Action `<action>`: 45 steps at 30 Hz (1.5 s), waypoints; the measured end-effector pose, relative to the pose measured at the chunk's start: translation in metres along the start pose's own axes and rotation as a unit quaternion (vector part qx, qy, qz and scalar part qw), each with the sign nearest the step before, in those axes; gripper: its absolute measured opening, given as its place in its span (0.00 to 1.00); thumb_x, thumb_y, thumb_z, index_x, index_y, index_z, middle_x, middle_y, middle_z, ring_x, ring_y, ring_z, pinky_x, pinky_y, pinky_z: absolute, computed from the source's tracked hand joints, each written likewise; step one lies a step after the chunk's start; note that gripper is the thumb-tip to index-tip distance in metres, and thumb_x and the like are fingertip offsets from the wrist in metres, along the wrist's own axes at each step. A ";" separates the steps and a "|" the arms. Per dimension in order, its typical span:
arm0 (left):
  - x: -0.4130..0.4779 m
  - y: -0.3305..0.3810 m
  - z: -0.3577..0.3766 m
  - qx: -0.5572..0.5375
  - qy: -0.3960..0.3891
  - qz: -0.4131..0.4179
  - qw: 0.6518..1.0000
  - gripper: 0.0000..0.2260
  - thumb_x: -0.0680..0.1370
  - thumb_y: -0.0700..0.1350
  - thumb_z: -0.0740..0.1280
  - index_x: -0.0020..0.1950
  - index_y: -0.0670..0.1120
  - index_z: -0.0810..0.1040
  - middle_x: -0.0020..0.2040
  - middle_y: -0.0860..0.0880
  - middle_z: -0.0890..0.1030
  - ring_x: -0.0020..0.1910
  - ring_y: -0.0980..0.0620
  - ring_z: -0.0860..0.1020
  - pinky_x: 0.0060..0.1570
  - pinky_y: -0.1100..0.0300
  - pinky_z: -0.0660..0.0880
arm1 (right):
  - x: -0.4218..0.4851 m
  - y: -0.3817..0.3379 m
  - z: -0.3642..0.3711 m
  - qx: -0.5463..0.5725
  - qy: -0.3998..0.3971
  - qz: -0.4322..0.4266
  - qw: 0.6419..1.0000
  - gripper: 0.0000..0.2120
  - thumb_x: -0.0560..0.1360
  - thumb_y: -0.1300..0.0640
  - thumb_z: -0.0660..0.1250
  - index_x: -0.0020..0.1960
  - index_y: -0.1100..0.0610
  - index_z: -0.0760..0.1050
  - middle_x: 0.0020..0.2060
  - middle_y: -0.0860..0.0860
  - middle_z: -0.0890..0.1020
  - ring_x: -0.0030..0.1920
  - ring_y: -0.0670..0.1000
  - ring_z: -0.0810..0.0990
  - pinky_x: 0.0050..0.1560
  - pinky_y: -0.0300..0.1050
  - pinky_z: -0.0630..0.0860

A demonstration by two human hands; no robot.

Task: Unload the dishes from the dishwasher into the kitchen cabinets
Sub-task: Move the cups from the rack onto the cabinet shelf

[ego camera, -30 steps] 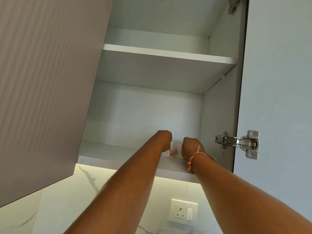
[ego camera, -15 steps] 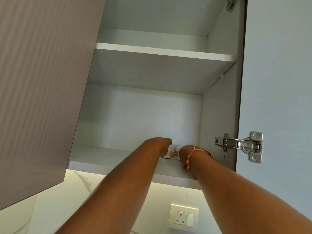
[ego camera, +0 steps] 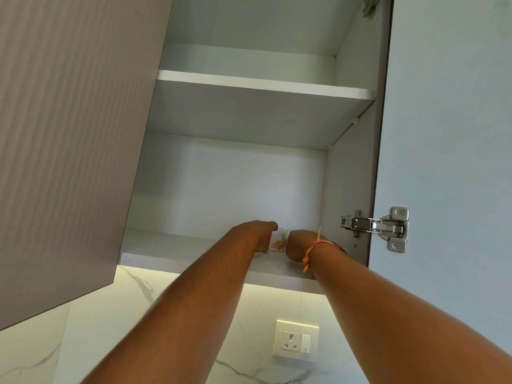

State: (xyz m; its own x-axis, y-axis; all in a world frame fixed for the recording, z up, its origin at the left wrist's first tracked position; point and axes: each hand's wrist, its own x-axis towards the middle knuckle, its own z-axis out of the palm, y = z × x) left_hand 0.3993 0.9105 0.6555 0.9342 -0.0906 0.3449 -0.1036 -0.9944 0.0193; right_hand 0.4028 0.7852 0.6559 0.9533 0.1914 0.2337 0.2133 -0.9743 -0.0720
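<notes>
Overhead, a cabinet (ego camera: 352,173) stands open, its door (ego camera: 69,134) swung out to the left. Both arms reach up to the right part of the lower shelf (ego camera: 180,253). A small white cup (ego camera: 277,246) with an orange pattern sits on that shelf, squeezed between the two hands and touching both. The left hand (ego camera: 259,231) and right hand (ego camera: 296,243) are seen from behind with knuckles bent; whether either grips the cup cannot be told. A thread band (ego camera: 313,249) circles the right wrist. Below is a wall socket (ego camera: 295,340).
</notes>
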 end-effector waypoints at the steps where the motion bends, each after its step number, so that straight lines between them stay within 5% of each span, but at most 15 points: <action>1: -0.005 0.002 -0.001 -0.005 0.006 0.000 1.000 0.28 0.77 0.47 0.71 0.74 0.46 0.65 0.70 0.43 0.73 0.65 0.43 0.74 0.65 0.51 0.70 | -0.008 -0.001 -0.005 0.010 0.027 -0.001 1.000 0.21 0.79 0.56 0.63 0.70 0.64 0.70 0.65 0.60 0.77 0.62 0.59 0.78 0.57 0.43 0.79; 3: -0.014 0.004 -0.004 -0.020 0.035 -0.013 0.999 0.26 0.79 0.49 0.69 0.75 0.45 0.65 0.71 0.43 0.72 0.67 0.43 0.73 0.65 0.52 0.70 | -0.025 -0.001 -0.009 0.045 0.064 -0.026 0.997 0.19 0.80 0.57 0.61 0.68 0.64 0.71 0.62 0.59 0.78 0.62 0.59 0.77 0.42 0.37 0.79; 7: -0.052 0.013 -0.012 -0.048 0.133 -0.038 0.989 0.24 0.83 0.54 0.59 0.77 0.49 0.61 0.76 0.46 0.67 0.71 0.43 0.69 0.67 0.48 0.69 | -0.071 -0.004 -0.009 0.037 0.198 -0.046 0.978 0.20 0.79 0.51 0.59 0.68 0.56 0.70 0.61 0.55 0.77 0.60 0.58 0.77 0.55 0.50 0.77; 12: -0.123 0.026 -0.019 -0.037 0.261 -0.047 0.963 0.24 0.83 0.59 0.53 0.76 0.48 0.64 0.75 0.48 0.68 0.71 0.44 0.69 0.66 0.48 0.69 | -0.133 -0.007 -0.003 0.101 0.306 -0.120 0.939 0.15 0.80 0.54 0.56 0.65 0.54 0.71 0.59 0.54 0.76 0.57 0.56 0.77 0.52 0.52 0.78; 17: -0.202 0.059 -0.005 -0.121 0.333 -0.070 0.932 0.22 0.83 0.57 0.54 0.74 0.48 0.67 0.74 0.49 0.69 0.73 0.48 0.67 0.70 0.50 0.65 | -0.223 0.014 0.016 0.150 0.334 -0.196 0.910 0.19 0.77 0.63 0.59 0.66 0.55 0.71 0.59 0.54 0.76 0.55 0.55 0.77 0.50 0.49 0.78; 23: -0.323 0.152 0.057 -0.171 0.380 -0.069 0.907 0.13 0.80 0.47 0.62 0.63 0.46 0.76 0.62 0.50 0.78 0.62 0.47 0.74 0.58 0.50 0.74 | -0.357 0.075 0.049 0.144 0.331 -0.211 0.908 0.14 0.79 0.55 0.59 0.63 0.54 0.74 0.56 0.51 0.78 0.53 0.55 0.78 0.42 0.48 0.77; 29: -0.432 0.280 0.117 -0.176 0.293 -0.049 0.938 0.11 0.80 0.45 0.61 0.60 0.46 0.78 0.59 0.49 0.79 0.58 0.46 0.75 0.56 0.49 0.74 | -0.498 0.190 0.112 0.133 0.216 -0.160 0.954 0.14 0.79 0.49 0.58 0.61 0.53 0.75 0.53 0.51 0.79 0.51 0.55 0.78 0.44 0.49 0.76; 34: -0.489 0.394 0.153 -0.185 0.184 0.059 0.963 0.09 0.80 0.48 0.61 0.55 0.48 0.78 0.53 0.49 0.80 0.52 0.47 0.77 0.50 0.49 0.75 | -0.595 0.296 0.161 0.138 0.130 -0.026 0.982 0.15 0.80 0.45 0.58 0.55 0.54 0.75 0.49 0.52 0.80 0.49 0.56 0.79 0.44 0.50 0.76; 41: -0.536 0.566 0.210 -0.172 0.018 0.221 0.960 0.09 0.79 0.51 0.60 0.46 0.50 0.77 0.47 0.50 0.79 0.46 0.47 0.77 0.44 0.48 0.77 | -0.707 0.429 0.200 0.138 0.080 0.174 0.972 0.16 0.79 0.44 0.57 0.51 0.54 0.76 0.49 0.56 0.81 0.51 0.61 0.80 0.49 0.53 0.77; 45: -0.566 0.653 0.249 -0.202 -0.086 0.287 0.932 0.09 0.79 0.51 0.61 0.50 0.49 0.78 0.50 0.50 0.79 0.46 0.48 0.78 0.44 0.49 0.77 | -0.778 0.505 0.223 0.116 0.033 0.270 0.955 0.19 0.79 0.43 0.57 0.56 0.55 0.77 0.51 0.55 0.81 0.52 0.59 0.81 0.50 0.53 0.79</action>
State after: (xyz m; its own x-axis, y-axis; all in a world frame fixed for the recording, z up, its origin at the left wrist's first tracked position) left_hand -0.1123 0.2987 0.2391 0.7222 -0.6442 0.2518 -0.6915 -0.6810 0.2410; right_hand -0.1833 0.1704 0.2213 0.9234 -0.3480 0.1619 -0.2577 -0.8748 -0.4102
